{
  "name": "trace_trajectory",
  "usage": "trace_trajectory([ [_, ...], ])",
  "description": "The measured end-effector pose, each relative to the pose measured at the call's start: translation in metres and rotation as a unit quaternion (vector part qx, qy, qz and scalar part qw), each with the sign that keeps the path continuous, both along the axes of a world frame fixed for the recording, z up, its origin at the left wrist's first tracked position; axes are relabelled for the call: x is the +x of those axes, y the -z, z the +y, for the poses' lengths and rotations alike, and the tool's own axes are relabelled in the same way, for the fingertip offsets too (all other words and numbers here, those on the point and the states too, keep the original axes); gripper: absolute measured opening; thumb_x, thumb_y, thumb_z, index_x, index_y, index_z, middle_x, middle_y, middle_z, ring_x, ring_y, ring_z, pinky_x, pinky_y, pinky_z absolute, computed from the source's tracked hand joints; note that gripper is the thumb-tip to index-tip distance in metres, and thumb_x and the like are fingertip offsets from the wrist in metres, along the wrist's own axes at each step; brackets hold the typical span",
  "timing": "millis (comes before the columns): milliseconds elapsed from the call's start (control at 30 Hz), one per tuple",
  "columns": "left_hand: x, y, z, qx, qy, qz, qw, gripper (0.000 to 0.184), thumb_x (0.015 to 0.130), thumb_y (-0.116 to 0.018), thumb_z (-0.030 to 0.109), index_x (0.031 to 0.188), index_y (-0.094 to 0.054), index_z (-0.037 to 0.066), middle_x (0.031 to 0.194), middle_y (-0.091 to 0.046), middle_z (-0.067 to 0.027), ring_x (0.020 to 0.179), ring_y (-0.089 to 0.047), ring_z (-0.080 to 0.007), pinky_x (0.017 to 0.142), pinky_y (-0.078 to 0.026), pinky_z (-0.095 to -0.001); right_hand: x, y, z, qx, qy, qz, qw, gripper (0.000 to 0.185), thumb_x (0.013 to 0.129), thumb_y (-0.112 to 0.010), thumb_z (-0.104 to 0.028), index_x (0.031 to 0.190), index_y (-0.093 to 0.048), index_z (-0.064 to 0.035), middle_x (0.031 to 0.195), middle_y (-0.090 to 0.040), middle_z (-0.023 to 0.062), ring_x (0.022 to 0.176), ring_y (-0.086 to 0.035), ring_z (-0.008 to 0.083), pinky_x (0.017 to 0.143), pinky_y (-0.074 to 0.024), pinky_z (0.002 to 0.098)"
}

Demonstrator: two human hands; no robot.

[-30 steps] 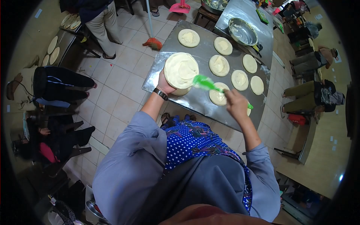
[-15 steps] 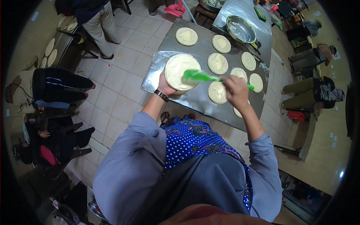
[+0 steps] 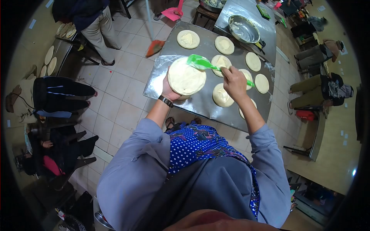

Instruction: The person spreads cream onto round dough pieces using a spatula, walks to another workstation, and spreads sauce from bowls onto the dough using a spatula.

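Note:
My left hand holds up a round, pale disc from its left side, its top coated with a cream-coloured spread. My right hand grips the handle of a green spatula, whose blade lies at the disc's upper right edge. Below them is a metal table with several more pale discs, some bearing a dab of cream, such as the one at the top left. Part of another disc shows beneath the held one.
A metal bowl smeared with cream stands on a second table at the back. A broom and a pink dustpan are beyond the table on the tiled floor. Several people are at the left and right sides.
The green spatula has swept left across the held disc, then up to its upper right edge, with my right hand following. The view has shifted slightly. My left hand still holds the disc.

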State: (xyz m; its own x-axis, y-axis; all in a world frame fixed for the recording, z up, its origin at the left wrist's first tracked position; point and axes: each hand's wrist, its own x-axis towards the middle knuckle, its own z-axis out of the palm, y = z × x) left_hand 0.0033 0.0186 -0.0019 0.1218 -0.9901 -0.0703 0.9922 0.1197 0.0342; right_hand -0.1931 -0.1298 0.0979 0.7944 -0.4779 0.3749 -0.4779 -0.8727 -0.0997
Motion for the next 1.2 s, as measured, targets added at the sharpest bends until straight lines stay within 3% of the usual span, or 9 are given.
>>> trace_trajectory([
  [233, 0.004, 0.015, -0.005, -0.004, -0.076, -0.005, 0.997, 0.057, 0.095, -0.036, 0.043, 0.137, -0.039, 0.005, 0.139, -0.043, -0.0150, 0.127, -0.043, -0.0334, 0.107, -0.033, -0.0491, -0.058, 0.034, 0.077, 0.329, 0.060, -0.031, 0.942, 0.017, 0.082, -0.058, -0.011, 0.098, -0.062, -0.0092, 0.089, -0.063, 0.0137, 0.081, -0.062, 0.0350, 0.068, -0.0480, 0.0414],
  [267, 0.005, 0.016, -0.006, -0.002, -0.077, -0.009, 0.997, 0.057, 0.095, -0.036, 0.043, 0.137, -0.039, 0.005, 0.139, -0.043, -0.0147, 0.127, -0.043, -0.0334, 0.107, -0.033, -0.0491, -0.059, 0.031, 0.085, 0.407, 0.029, -0.038, 0.912, 0.016, 0.086, -0.058, -0.012, 0.100, -0.062, -0.0058, 0.079, -0.061, 0.0137, 0.071, -0.061, 0.0284, 0.065, -0.0468, 0.0365],
  [400, -0.001, 0.012, -0.018, 0.014, -0.075, 0.015, 0.997, 0.061, 0.095, -0.034, 0.051, 0.136, -0.041, 0.007, 0.137, -0.045, -0.0127, 0.124, -0.045, -0.0324, 0.105, -0.035, -0.0491, -0.049, 0.037, 0.080, 0.500, 0.134, -0.137, 0.845, 0.015, 0.090, -0.055, -0.011, 0.102, -0.059, -0.0023, 0.069, -0.052, 0.0078, 0.064, -0.047, 0.0130, 0.061, -0.0420, 0.0285],
  [633, -0.013, 0.014, -0.029, 0.012, -0.053, -0.064, 0.996, 0.060, 0.095, -0.032, 0.052, 0.137, -0.040, 0.009, 0.139, -0.044, -0.0101, 0.126, -0.044, -0.0299, 0.106, -0.034, -0.0467, -0.036, 0.050, 0.097, 0.575, 0.062, -0.110, 0.808, 0.018, 0.091, -0.054, -0.012, 0.106, -0.058, -0.0038, 0.069, -0.055, 0.0063, 0.064, -0.050, 0.0116, 0.060, -0.0424, 0.0287],
  [767, -0.026, 0.023, -0.027, 0.032, 0.025, -0.044, 0.998, 0.061, 0.095, -0.033, 0.053, 0.139, -0.037, 0.011, 0.139, -0.043, -0.0094, 0.126, -0.044, -0.0281, 0.106, -0.034, -0.0464, -0.007, 0.048, 0.055, 0.504, 0.127, -0.131, 0.844, 0.022, 0.091, -0.054, -0.014, 0.109, -0.057, -0.0021, 0.070, -0.051, 0.0014, 0.065, -0.048, 0.0092, 0.058, -0.0412, 0.0246],
  [900, -0.026, 0.024, -0.024, 0.023, 0.034, -0.011, 0.999, 0.063, 0.093, -0.035, 0.053, 0.140, -0.035, 0.011, 0.142, -0.040, -0.0121, 0.127, -0.042, -0.0317, 0.106, -0.034, -0.0498, -0.003, 0.032, 0.064, 0.571, 0.000, -0.048, 0.820, 0.021, 0.091, -0.055, -0.014, 0.108, -0.058, -0.0030, 0.072, -0.053, 0.0024, 0.067, -0.049, 0.0100, 0.063, -0.0422, 0.0256],
  [1033, -0.021, 0.023, -0.025, 0.037, 0.043, -0.049, 0.997, 0.065, 0.092, -0.038, 0.053, 0.140, -0.035, 0.009, 0.141, -0.039, -0.0150, 0.127, -0.042, -0.0333, 0.105, -0.036, -0.0498, 0.002, 0.040, 0.036, 0.492, 0.091, -0.131, 0.856, 0.020, 0.088, -0.057, -0.015, 0.106, -0.060, -0.0064, 0.069, -0.060, 0.0128, 0.063, -0.057, 0.0194, 0.064, -0.0459, 0.0334],
  [1133, -0.012, 0.017, -0.016, 0.006, 0.020, -0.030, 0.999, 0.062, 0.093, -0.039, 0.046, 0.139, -0.035, 0.005, 0.140, -0.041, -0.0155, 0.125, -0.044, -0.0334, 0.105, -0.035, -0.0493, -0.012, 0.018, 0.050, 0.404, -0.030, -0.002, 0.914, 0.019, 0.085, -0.059, -0.016, 0.101, -0.061, -0.0064, 0.079, -0.063, 0.0136, 0.072, -0.062, 0.0323, 0.063, -0.0474, 0.0396],
  [1200, -0.003, 0.019, -0.015, 0.047, -0.037, -0.061, 0.996, 0.055, 0.095, -0.037, 0.040, 0.137, -0.039, 0.004, 0.138, -0.044, -0.0156, 0.125, -0.044, -0.0320, 0.106, -0.034, -0.0465, -0.040, 0.015, 0.040, 0.328, -0.029, 0.012, 0.944, 0.018, 0.082, -0.060, -0.014, 0.099, -0.062, -0.0081, 0.080, -0.062, 0.0115, 0.074, -0.062, 0.0319, 0.064, -0.0477, 0.0405],
])
